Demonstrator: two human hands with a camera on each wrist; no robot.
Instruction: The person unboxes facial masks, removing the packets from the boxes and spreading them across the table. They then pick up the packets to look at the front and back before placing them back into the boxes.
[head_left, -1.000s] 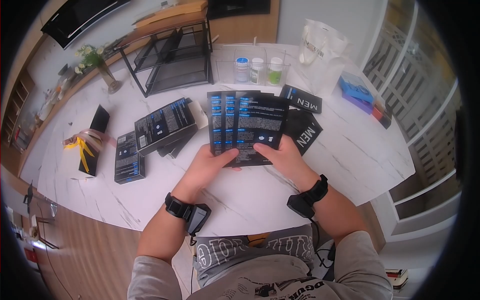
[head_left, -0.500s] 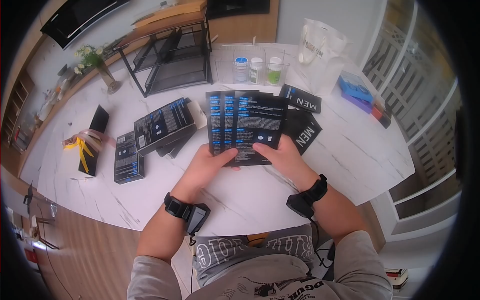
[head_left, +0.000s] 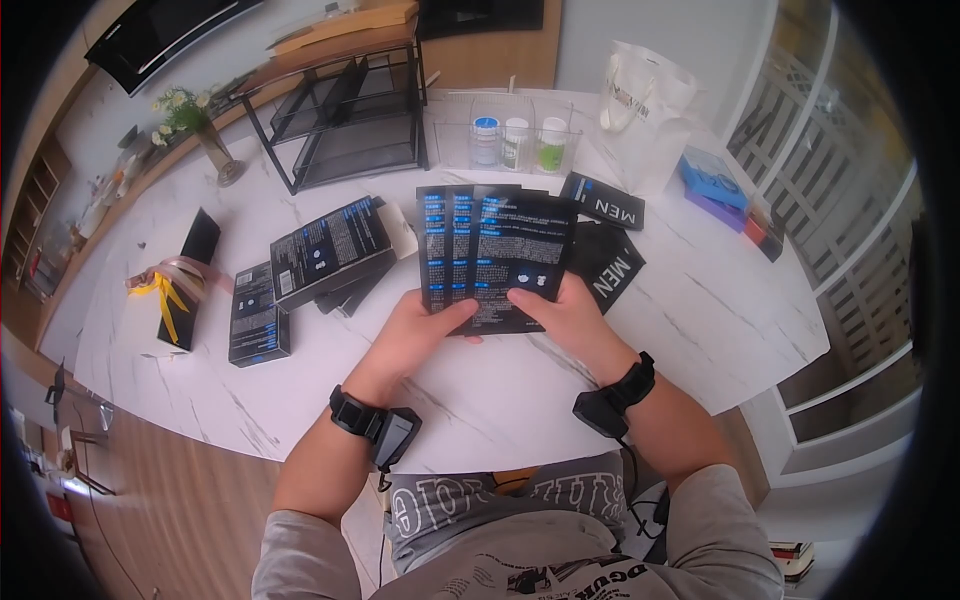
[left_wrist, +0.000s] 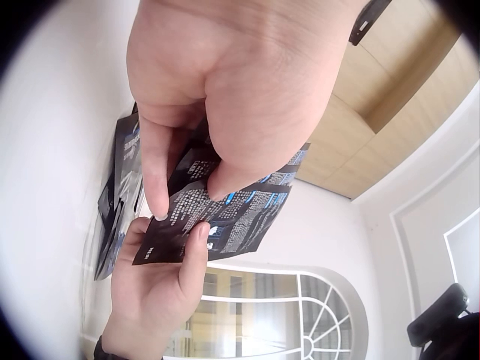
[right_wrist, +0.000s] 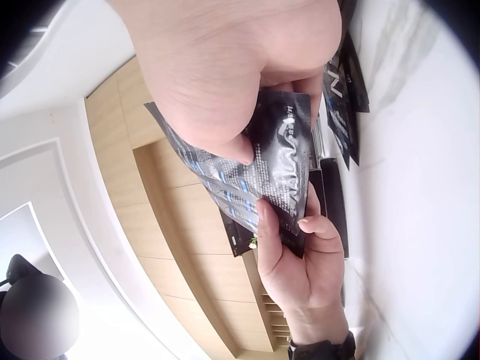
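Several black sachets (head_left: 500, 250) with blue and white print are fanned out, overlapping, between my two hands. On their lower left my left hand (head_left: 425, 325) pinches them, thumb on the printed face and fingers behind. My right hand (head_left: 570, 315) grips the lower right corner in the same way. Both wrist views show the thumbs pressing on the front of the sachets (left_wrist: 225, 217), with fingertips on the back (right_wrist: 281, 165). Beyond my right hand, two more black packets marked MEN, one dark packet (head_left: 618, 262) and another (head_left: 603, 200), lie on the table.
Black printed boxes (head_left: 330, 250) lie stacked at the left, near a dark box with a yellow ribbon (head_left: 172, 300). Behind stand a mesh rack (head_left: 350, 140), a clear organizer (head_left: 450, 150) with bottles, and a white bag (head_left: 645, 120). Small coloured boxes (head_left: 715, 180) sit at right.
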